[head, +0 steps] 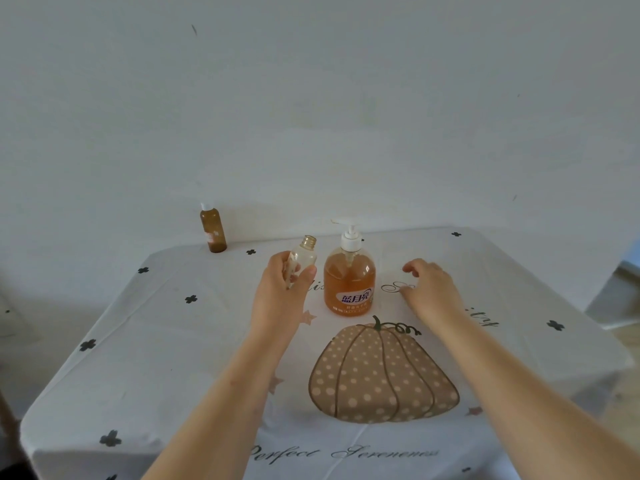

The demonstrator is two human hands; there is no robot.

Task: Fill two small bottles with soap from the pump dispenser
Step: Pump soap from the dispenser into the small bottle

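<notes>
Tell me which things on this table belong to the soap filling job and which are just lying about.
For the job: pump dispenser; uncapped clear bottle, gripped by the left hand; capped brown bottle, probably the second.
Just lying about: pumpkin-print tablecloth.

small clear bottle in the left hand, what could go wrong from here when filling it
The small clear bottle, held tilted in the left hand, has a narrow mouth not yet under the nozzle of the pump dispenser; soap may miss and land on the tablecloth.
The right hand hovers off the pump; a one-handed press could tip the dispenser.
The amber bottle stands at the table's far corner, easy to knock over.
</notes>
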